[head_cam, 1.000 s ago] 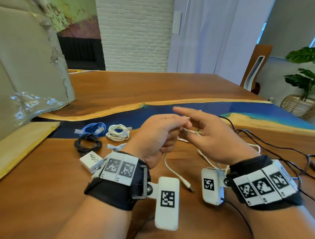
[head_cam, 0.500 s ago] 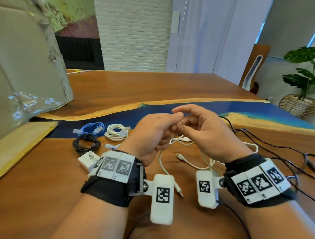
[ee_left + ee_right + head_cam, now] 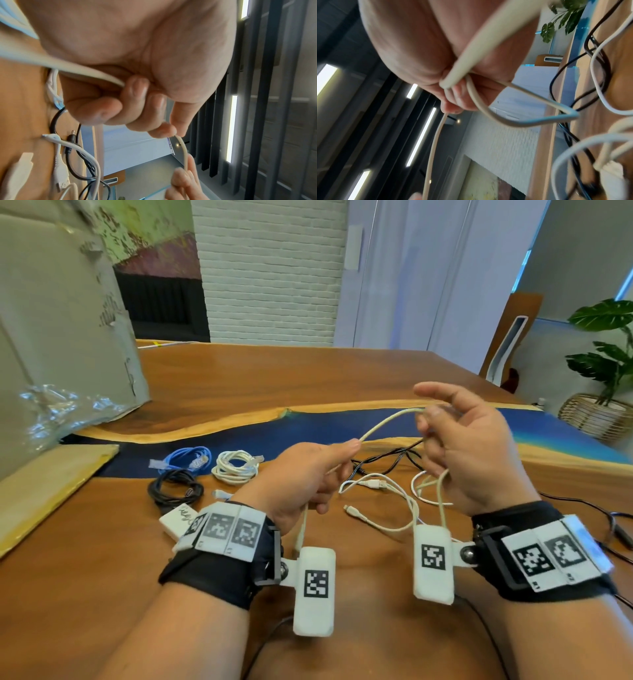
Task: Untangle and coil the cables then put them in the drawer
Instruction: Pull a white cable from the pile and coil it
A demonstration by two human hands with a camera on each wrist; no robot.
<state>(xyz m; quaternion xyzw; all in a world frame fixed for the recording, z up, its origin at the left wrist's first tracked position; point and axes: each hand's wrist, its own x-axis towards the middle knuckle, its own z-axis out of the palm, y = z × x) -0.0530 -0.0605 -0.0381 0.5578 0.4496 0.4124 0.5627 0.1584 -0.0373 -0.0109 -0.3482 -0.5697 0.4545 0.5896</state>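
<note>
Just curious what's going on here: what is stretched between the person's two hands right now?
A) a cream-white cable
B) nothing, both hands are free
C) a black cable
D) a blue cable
A: the cream-white cable arcs from the left hand, which pinches it, to the right hand; the blue cable lies coiled on the table.

cream cable (image 3: 387, 422) | held aloft, arched | blue, white, black coils (image 3: 236, 470) on table
</note>
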